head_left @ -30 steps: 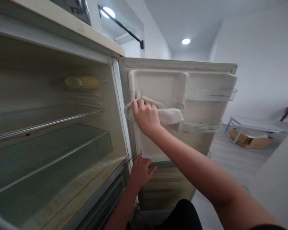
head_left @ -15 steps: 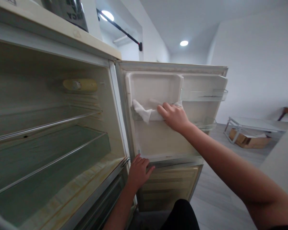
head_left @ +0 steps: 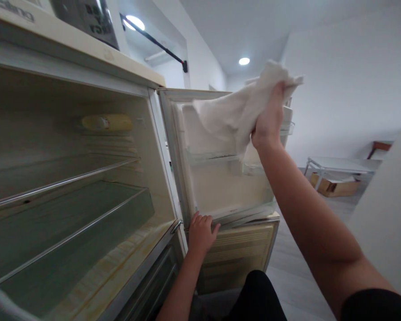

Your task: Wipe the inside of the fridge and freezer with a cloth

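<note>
A refrigerator's upper door (head_left: 217, 189) stands open, its inner side facing me. My right hand (head_left: 270, 118) is closed on a crumpled white cloth (head_left: 235, 113), raised in front of the door's upper part. The loose part of the cloth spreads leftward and covers some of the door's upper compartments. Lower down, my left hand (head_left: 203, 229) is curled over the bottom edge of the same door, near the hinge side, with its thumb apart. A clear door shelf (head_left: 214, 158) shows below the cloth.
Left of the door is the fridge interior with a glass shelf (head_left: 60, 180), a greenish drawer (head_left: 70, 223) and a yellow lamp cover (head_left: 107, 122). The lower door (head_left: 240, 249) also stands open. A cardboard box (head_left: 336, 185) sits under a low table (head_left: 341, 164) at right.
My right hand has lifted the cloth up and to the right, off the door shelf, and the cloth has spread out. The upper door has swung slightly. My left hand stays at its bottom edge.
</note>
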Available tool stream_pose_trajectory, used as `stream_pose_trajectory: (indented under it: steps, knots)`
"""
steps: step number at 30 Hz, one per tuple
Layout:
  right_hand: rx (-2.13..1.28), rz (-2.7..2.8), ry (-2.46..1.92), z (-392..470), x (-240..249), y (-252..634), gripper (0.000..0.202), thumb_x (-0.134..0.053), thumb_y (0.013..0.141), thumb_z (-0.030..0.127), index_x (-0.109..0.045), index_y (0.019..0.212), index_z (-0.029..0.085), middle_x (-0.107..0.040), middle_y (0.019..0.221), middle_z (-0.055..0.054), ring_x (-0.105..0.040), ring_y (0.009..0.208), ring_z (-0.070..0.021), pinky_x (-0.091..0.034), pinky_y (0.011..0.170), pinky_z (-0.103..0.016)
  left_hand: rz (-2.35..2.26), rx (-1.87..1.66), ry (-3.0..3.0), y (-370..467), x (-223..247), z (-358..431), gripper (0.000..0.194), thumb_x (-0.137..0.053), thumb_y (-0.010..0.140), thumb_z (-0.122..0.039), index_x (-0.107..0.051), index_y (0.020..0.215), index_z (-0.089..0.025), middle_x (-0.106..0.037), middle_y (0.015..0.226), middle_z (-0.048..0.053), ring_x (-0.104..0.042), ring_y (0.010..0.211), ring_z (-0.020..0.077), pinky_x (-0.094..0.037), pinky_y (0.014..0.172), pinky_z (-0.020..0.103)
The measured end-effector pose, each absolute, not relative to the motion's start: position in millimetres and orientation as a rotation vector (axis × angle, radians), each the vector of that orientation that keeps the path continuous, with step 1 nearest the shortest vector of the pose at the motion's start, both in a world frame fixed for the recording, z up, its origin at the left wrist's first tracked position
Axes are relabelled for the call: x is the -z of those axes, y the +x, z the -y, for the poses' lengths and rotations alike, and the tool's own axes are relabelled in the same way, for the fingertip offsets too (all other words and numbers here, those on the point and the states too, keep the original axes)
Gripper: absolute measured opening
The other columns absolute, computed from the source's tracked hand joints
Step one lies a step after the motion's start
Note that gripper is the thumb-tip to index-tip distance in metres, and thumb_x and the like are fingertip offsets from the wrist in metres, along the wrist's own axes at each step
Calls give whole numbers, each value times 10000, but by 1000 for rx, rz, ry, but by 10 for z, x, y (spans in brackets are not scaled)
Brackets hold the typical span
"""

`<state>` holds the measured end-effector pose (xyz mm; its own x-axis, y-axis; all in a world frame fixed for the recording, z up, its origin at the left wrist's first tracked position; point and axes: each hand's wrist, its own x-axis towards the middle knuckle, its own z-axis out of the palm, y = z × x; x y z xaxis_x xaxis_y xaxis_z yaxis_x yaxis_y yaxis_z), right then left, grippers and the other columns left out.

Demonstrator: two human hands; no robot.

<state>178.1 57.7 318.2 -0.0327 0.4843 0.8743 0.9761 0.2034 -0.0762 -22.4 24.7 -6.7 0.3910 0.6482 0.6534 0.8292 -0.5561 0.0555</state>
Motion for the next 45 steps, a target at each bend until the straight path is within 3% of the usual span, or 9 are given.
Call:
stream_pose_trajectory:
  steps: [4,6,10,14,17,22,30,36,45]
  knots:
    - [923,1613,-1303,-413,-3204,1523,727,-147,1066,527,-252,1647,103,-393,1591,-214,-291,1528,-382,-367,1137,-547,1276,932,-2358,-211,79,-261,214,-685,906,-366,-590,770,-231,-664,748,27,-656,835,241,-450,1123,501]
    - [878,1874,-1210,-468,-3137,1329,708,-273,1060,522,-206,1661,155,-355,1632,-167,-272,1543,-334,-318,1198,-515,1276,940,-2368,-224,80,-262,209,-685,906,-359,-596,772,-226,-664,747,33,-659,843,248,-451,1124,507]
    - [594,2311,-1096,-760,-3038,1065,683,-183,1069,508,-314,1613,117,-369,1635,-134,-333,1514,-230,-304,1237,-377,1246,914,-2399,-288,83,-250,208,-677,914,-366,-592,783,-228,-664,759,33,-659,851,249,-455,1125,508]
    - [791,2319,-1205,-852,-3055,1124,586,-272,1059,445,-425,1555,174,-303,1665,-98,-329,1490,-236,-241,1259,-406,1200,933,-2423,-379,92,-234,212,-669,922,-369,-572,779,-245,-662,762,22,-658,854,248,-464,1120,514]
    - [875,2154,-1325,-785,-3097,1292,544,-494,983,391,-488,1496,210,-332,1620,-131,-378,1428,-293,-317,1197,-443,1158,955,-2447,-450,96,-225,224,-669,922,-384,-559,775,-255,-658,747,14,-655,846,252,-472,1111,530]
    - [968,1885,-1551,-720,-3135,1417,629,-632,880,274,-462,1457,90,-401,1515,-250,-437,1339,-384,-432,1045,-493,1112,927,-2469,-547,87,-218,247,-669,925,-392,-537,769,-254,-645,735,1,-658,816,235,-474,1115,529]
    - [632,2187,-1578,-770,-3168,1246,344,-539,903,218,-660,1216,144,-674,1267,-165,-626,1097,-256,-479,899,-320,1133,936,-2501,-571,69,-192,260,-680,913,-397,-532,751,-257,-646,733,-3,-659,809,235,-475,1107,545]
    - [240,2655,-1098,-794,-3136,1047,368,-484,890,142,-700,1187,158,-744,1166,-55,-630,972,-155,-423,828,-215,1145,937,-2487,-571,63,-191,255,-671,912,-395,-537,744,-260,-643,723,-7,-666,806,235,-481,1102,540]
    - [266,2597,-1467,-816,-3154,1318,333,-564,904,321,-763,1097,137,-765,1076,-129,-655,868,-196,-418,716,-271,1207,893,-2456,-498,43,-158,260,-678,908,-406,-535,746,-261,-659,730,11,-669,833,256,-465,1110,536]
